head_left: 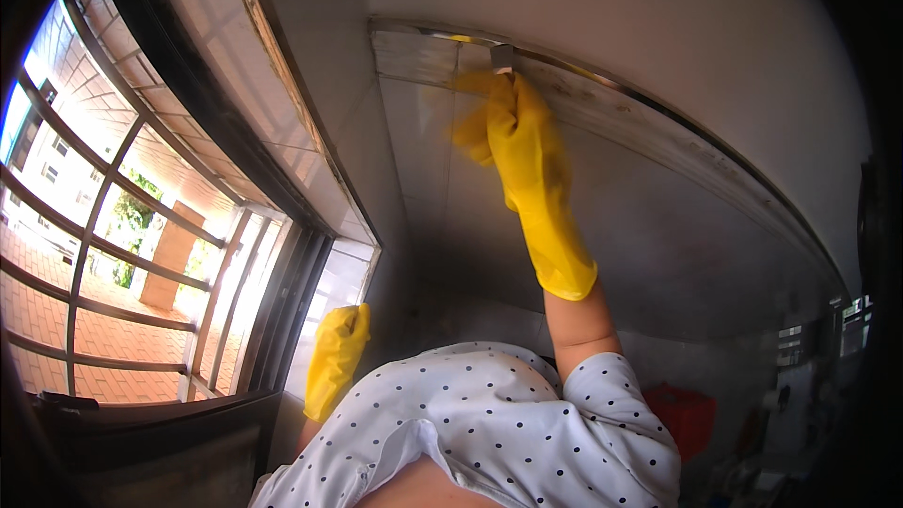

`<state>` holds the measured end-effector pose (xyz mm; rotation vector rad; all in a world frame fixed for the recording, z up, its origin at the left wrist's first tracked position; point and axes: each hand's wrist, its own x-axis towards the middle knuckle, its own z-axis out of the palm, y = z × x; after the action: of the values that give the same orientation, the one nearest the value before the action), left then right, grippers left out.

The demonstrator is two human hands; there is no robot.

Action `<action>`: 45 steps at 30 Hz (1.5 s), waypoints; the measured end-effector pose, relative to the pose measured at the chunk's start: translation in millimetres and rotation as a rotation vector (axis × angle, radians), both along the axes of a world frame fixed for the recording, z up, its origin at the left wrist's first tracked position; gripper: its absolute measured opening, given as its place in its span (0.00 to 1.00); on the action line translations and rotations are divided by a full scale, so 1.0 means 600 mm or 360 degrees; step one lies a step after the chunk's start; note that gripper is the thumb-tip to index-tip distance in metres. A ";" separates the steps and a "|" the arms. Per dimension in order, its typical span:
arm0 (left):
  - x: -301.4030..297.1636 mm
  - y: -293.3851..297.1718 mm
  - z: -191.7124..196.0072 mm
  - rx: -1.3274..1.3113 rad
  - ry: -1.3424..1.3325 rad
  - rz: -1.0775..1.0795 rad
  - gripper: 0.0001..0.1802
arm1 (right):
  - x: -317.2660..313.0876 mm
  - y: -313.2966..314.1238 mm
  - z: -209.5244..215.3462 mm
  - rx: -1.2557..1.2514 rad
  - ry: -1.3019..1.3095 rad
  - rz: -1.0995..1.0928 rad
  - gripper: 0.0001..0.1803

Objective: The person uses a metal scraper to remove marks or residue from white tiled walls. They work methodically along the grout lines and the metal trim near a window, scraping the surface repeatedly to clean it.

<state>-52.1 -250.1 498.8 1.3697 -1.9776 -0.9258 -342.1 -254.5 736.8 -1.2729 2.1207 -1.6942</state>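
Both my hands wear yellow rubber gloves. My right hand (529, 136) is raised high in front of me, its fingers closed on a scraper (503, 58) with a flat grey blade. The blade meets the metal-edged strip (602, 80) that runs along the top of the dark, shiny wall panel. A blurred yellow reflection of the glove shows in the panel just left of the hand. Lower on the left, my left hand (337, 357) is curled beside the tiled window edge (356, 259); whatever its fingers hold, if anything, is hidden.
A barred window (122, 226) fills the left side, with a brick-paved yard outside. The pale surface (658, 9) above the strip curves across the top. Behind me at the lower right are a red object (682, 419) and dim clutter.
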 end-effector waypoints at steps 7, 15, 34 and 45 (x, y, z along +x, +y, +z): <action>0.003 -0.002 0.007 -0.0058 0.0023 0.0000 0.13 | -0.031 0.023 0.070 0.0500 0.0250 0.0164 0.18; 0.008 -0.005 -0.002 -0.0129 -0.0010 -0.0057 0.14 | -0.025 0.021 0.086 0.0630 0.0412 0.0114 0.20; 0.016 -0.006 -0.017 0.0015 -0.0062 -0.0083 0.17 | 0.000 0.023 0.075 0.0510 0.0190 0.0056 0.18; 0.018 0.002 -0.015 -0.0043 -0.0045 -0.0090 0.14 | -0.017 0.017 0.063 0.0530 0.0471 0.0289 0.19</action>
<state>-41.4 -248.8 489.7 1.3245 -2.0522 -0.9067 -352.6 -244.2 774.8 -1.6249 2.2361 -1.0805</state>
